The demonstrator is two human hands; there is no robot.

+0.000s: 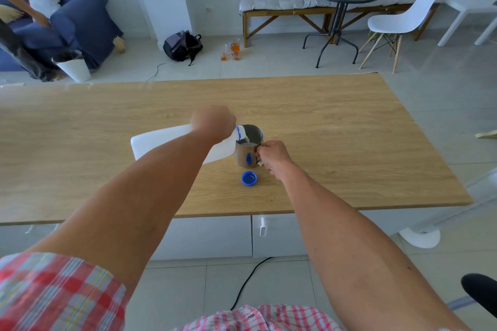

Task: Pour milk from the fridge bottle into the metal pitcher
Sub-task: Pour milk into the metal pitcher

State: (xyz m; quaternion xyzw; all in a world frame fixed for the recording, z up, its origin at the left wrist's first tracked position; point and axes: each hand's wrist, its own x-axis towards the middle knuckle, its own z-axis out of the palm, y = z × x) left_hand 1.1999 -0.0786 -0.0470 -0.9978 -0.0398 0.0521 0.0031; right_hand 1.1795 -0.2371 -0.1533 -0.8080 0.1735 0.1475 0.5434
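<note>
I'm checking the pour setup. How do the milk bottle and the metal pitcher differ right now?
The bottle is white plastic, the pitcher brownish metal. The bottle is tipped almost flat, mouth over the rim; the pitcher stands upright on the table. The left hand grips the bottle, the right hand the pitcher's handle. Both are open-topped; the blue cap lies on the table.

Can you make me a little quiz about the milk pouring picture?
1. True or false: the blue cap is on the milk bottle.
2. Which hand holds the metal pitcher handle?
3. The bottle's mouth is: A) upright, B) tipped over the pitcher, C) lying flat on the wooden table.

Key: 1. False, it lies on the table. 2. The right hand; the left hand grips the bottle. 3. B.
</note>
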